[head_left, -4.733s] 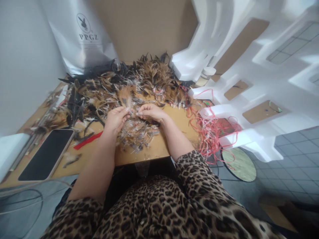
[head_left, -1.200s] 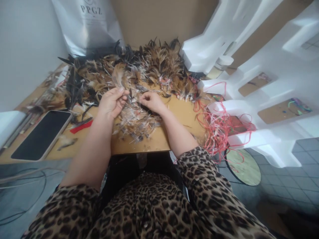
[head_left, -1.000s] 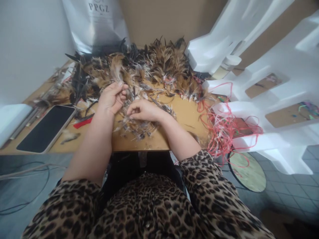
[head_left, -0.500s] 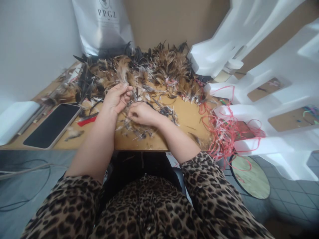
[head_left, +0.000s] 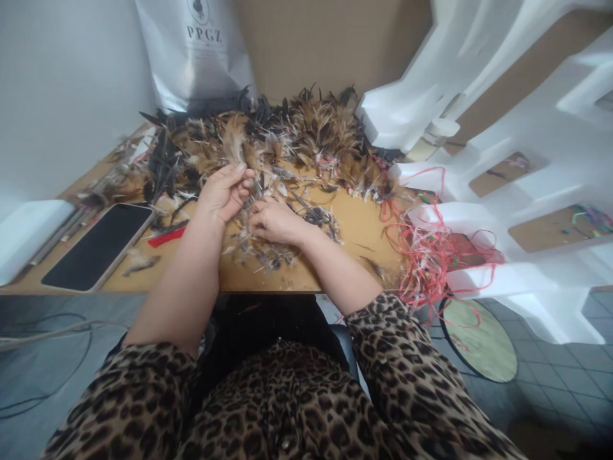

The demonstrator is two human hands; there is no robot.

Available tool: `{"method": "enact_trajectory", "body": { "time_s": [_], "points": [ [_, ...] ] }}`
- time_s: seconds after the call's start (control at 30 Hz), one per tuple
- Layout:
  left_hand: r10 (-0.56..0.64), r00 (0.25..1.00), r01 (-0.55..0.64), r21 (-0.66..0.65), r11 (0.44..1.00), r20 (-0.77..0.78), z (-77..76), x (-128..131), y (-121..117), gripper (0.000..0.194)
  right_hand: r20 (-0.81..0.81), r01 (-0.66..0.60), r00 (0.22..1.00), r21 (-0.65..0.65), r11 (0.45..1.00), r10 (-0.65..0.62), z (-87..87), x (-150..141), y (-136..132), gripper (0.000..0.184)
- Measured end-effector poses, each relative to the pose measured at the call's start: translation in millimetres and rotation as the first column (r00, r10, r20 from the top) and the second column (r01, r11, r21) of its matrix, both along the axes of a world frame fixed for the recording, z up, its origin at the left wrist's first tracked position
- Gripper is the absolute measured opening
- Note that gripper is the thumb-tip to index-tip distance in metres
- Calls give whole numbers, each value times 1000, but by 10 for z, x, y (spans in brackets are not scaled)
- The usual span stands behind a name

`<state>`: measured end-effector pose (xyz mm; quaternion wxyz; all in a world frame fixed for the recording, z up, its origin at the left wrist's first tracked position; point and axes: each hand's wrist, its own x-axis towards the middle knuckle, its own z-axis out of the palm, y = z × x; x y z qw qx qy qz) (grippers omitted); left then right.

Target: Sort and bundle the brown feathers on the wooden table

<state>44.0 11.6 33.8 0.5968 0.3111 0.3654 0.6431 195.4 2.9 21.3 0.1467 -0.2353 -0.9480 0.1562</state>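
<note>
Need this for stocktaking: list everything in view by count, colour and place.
Table: one, yellow-brown, centre
Feathers: many, brown, black and white, heaped at back, scattered in front
Phone: one, dark screen, table left
Strip: one, red, right of phone
Tuft: one, greyish, near strip
Box: one, white, far left
Rods: several, grey, beside box
Bag: one, silver, back left
Ribbon: one tangle, pinkish red, right end
Foam: pieces uncountable, white, right
Jar: one, white lid, beside foam
Disc: one, pale green, dark rim, lower right
Cables: several, white and dark, lower left
Panel: one, brown, behind table
Floor: one, grey, beneath
Shirt: one, leopard print, bottom
Left hand: one, bare, pinching a brown feather
Right hand: one, bare, over loose feathers; grip hidden
</note>
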Motion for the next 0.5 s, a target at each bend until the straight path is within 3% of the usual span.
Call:
{"method": "enact_trajectory", "body": {
  "time_s": [0.13, 0.3, 0.5],
  "points": [
    [-13, 1000, 13, 6, 1000, -15, -10, -6, 1, 10, -240, -57, 971, -180, 982, 12, 54, 78, 141, 12],
    [-62, 997, 64, 25, 998, -48, -28, -4, -2, 8, -440, -105, 881, -539, 836, -173, 153, 330, 327, 18],
    [-150, 984, 150, -8, 989, -92, -38, 32, -46, 4, -528, -139, 775, -678, 722, -347, 82, 440, 430, 22]
  ]
}}
